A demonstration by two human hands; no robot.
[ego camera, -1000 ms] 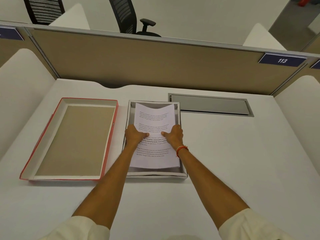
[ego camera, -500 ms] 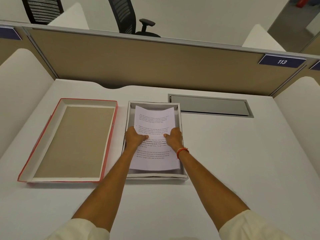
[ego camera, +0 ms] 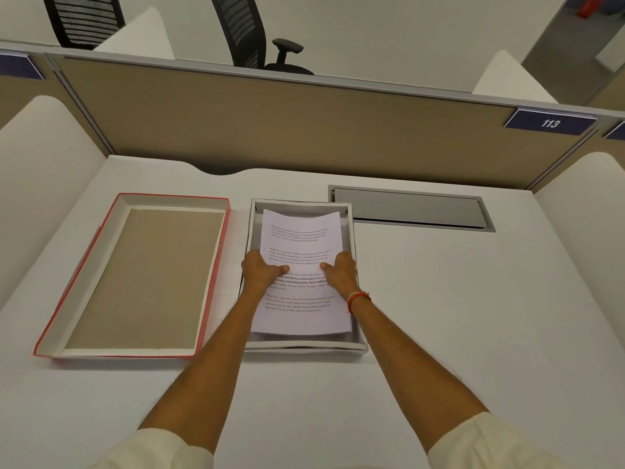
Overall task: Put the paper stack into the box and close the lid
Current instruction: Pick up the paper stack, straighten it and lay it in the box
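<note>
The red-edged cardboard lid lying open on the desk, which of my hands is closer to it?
Left. Your left hand grips the printed paper stack on the side facing the red-edged cardboard lid; your right hand holds the stack's far side, farther away.

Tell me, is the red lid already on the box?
No, the red lid lies upturned on the desk, left of the box, which is open with the paper stack in it.

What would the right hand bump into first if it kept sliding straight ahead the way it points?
Probably the far wall of the box. The right hand points away from the person along the paper stack; depth is hard to judge.
</note>
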